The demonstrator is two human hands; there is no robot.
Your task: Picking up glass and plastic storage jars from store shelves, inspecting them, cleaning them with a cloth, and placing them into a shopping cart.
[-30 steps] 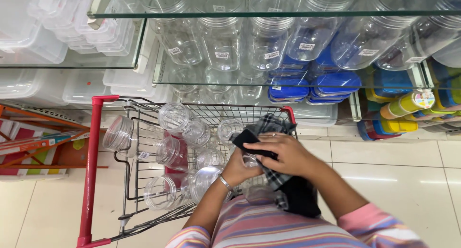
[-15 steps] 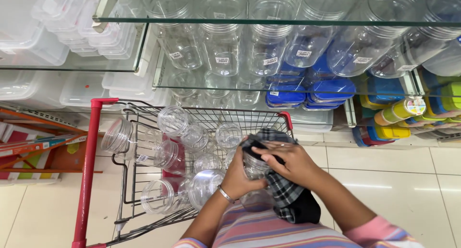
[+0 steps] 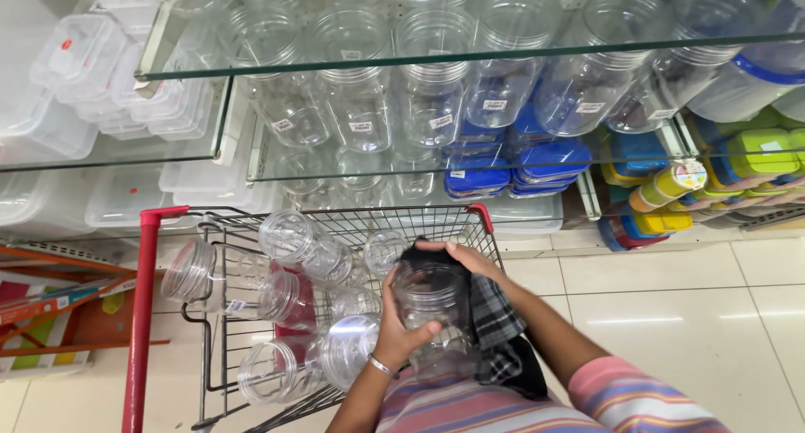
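My left hand (image 3: 401,331) grips a clear plastic jar (image 3: 432,297) from the left side, holding it above the near end of a red-handled wire shopping cart (image 3: 147,299). My right hand (image 3: 466,257) presses a dark checked cloth (image 3: 495,324) over the jar's top and far side. The cloth hangs down to the right of the jar. Several more clear jars (image 3: 298,248) lie on their sides in the cart basket, just left of my hands.
Glass shelves (image 3: 470,57) ahead carry several clear jars with small labels. Stacked clear lidded boxes (image 3: 75,81) fill the left shelves; blue-lidded containers (image 3: 537,160) and yellow and green tubs (image 3: 671,190) sit at the right. Pale tiled floor (image 3: 688,316) lies right of the cart.
The jar and both hands have risen a little and come closer to me. My left hand has wrapped further around the jar, and the cloth has slid to the jar's top and right.
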